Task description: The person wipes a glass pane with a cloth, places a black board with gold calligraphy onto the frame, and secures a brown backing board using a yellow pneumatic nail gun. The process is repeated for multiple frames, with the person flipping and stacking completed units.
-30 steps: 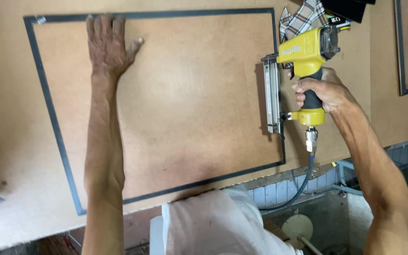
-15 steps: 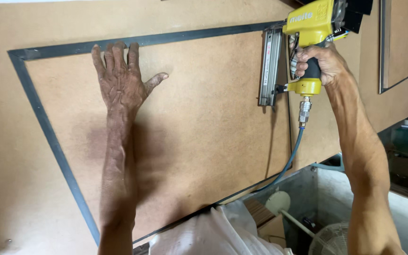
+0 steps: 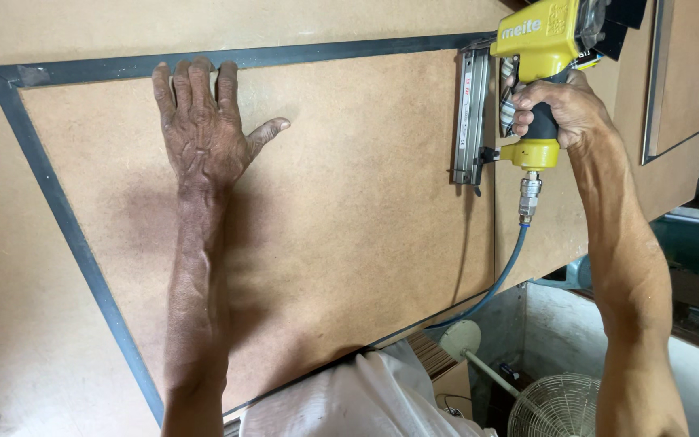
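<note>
The brown fibreboard backing panel (image 3: 349,210), pinned by the flat, spread left hand (image 3: 204,133), could shift if pressure eases while the right hand (image 3: 556,109), clamped on the yellow pneumatic nail gun (image 3: 531,48) at upper right, fires.

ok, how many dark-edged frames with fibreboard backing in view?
2. The large dark-edged fibreboard-backed frame lies under the left hand; a second frame sits at the top right, cut off by the picture edge. More may be hidden.

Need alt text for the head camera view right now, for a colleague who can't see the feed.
A person's left hand presses flat on a brown fibreboard backing panel set in a dark grey frame, while the right hand grips a yellow pneumatic nail gun at the frame's upper right corner. A blue air hose hangs from the gun; a white fan stands below.
</note>
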